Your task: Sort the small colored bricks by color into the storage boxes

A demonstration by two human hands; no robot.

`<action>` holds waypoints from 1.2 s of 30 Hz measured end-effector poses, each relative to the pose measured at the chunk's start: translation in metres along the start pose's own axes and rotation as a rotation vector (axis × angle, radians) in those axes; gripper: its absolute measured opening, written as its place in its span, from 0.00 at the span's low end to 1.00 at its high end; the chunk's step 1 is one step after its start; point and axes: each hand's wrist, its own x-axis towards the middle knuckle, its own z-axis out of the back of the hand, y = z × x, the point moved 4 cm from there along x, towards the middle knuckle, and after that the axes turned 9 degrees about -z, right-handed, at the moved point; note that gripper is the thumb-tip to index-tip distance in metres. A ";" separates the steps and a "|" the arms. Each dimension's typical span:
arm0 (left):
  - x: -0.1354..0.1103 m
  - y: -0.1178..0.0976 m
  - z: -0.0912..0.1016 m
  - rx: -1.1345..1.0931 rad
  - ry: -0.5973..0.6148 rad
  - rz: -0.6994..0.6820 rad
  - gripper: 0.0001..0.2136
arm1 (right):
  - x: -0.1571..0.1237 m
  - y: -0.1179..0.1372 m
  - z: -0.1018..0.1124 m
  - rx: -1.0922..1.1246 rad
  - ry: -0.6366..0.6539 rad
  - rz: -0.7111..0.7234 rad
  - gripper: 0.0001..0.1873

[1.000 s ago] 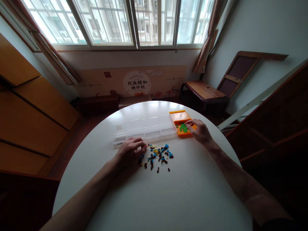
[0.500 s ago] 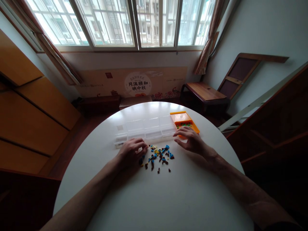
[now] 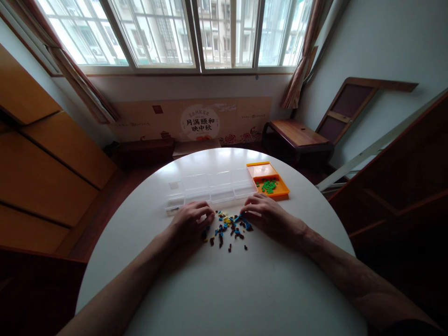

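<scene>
Directly beside right hand (image 3: 266, 213), small bricks (image 3: 232, 220)

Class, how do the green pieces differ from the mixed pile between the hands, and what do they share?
Colour: the green pieces share one colour; the mixed pile shows blue, brown and yellow.
Place: the green pieces lie in the orange box, the mixed pile on the white table.
Spread: the green pieces cluster closely; the mixed pile is scattered more widely.
Both consist of many small pieces.
</scene>
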 end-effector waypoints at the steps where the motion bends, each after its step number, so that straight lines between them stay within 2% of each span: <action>1: 0.000 0.000 0.000 0.000 0.001 -0.001 0.10 | 0.000 -0.002 -0.001 -0.004 -0.007 0.016 0.06; 5: -0.001 0.001 -0.001 0.004 0.000 -0.004 0.10 | 0.001 -0.010 -0.001 -0.025 -0.064 0.034 0.05; 11: -0.003 -0.001 0.002 0.000 0.000 0.007 0.11 | 0.010 -0.022 0.014 -0.055 -0.302 -0.078 0.03; 16: -0.004 -0.002 0.003 -0.013 0.002 0.014 0.10 | 0.027 -0.024 0.020 -0.124 -0.276 -0.108 0.03; 21: -0.007 0.000 0.003 -0.026 0.010 0.014 0.10 | 0.043 -0.031 0.014 -0.297 -0.281 -0.130 0.04; 24: -0.007 0.000 0.004 -0.018 0.011 0.009 0.08 | 0.044 -0.035 0.007 -0.276 -0.338 -0.141 0.03; 26: -0.007 0.000 0.004 -0.015 0.013 0.004 0.07 | 0.041 -0.033 0.003 -0.214 -0.352 -0.094 0.04; 28: -0.006 0.000 0.003 -0.011 0.014 -0.001 0.07 | 0.034 -0.027 -0.001 -0.151 -0.285 0.006 0.05; 31: -0.004 0.000 0.002 -0.007 0.015 0.000 0.08 | 0.024 -0.014 -0.003 -0.082 -0.098 0.153 0.02; 33: -0.003 0.001 0.001 -0.008 0.017 0.001 0.09 | 0.021 -0.007 -0.002 -0.052 -0.026 0.201 0.04; 36: -0.002 0.001 -0.001 -0.007 0.018 -0.004 0.09 | 0.020 -0.001 0.000 -0.027 0.017 0.226 0.06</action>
